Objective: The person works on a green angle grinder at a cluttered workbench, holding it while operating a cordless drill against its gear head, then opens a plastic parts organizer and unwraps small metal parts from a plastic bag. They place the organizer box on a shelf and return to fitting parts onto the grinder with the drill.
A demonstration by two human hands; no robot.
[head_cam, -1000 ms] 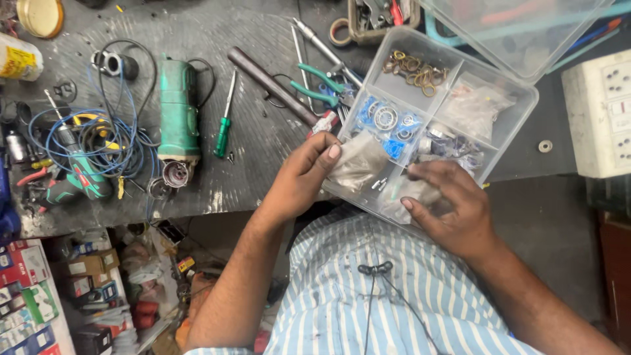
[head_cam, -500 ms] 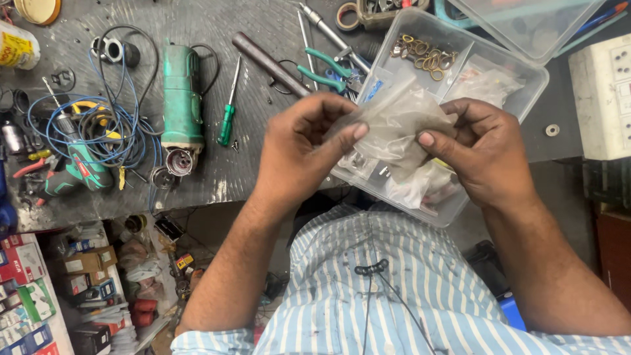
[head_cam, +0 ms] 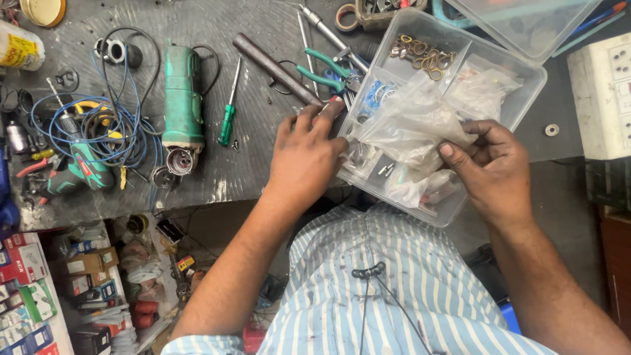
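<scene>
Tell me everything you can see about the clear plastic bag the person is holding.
The clear plastic bag is small, thin and crinkled, see-through with a cloudy sheen. Its contents are too blurred to tell. It is held over the compartmented clear plastic box, above other small bags lying inside. The right hand pinches its right edge between thumb and fingers, while the left hand reaches its left end at the box's near corner. It is stretched roughly level between the two hands.
</scene>
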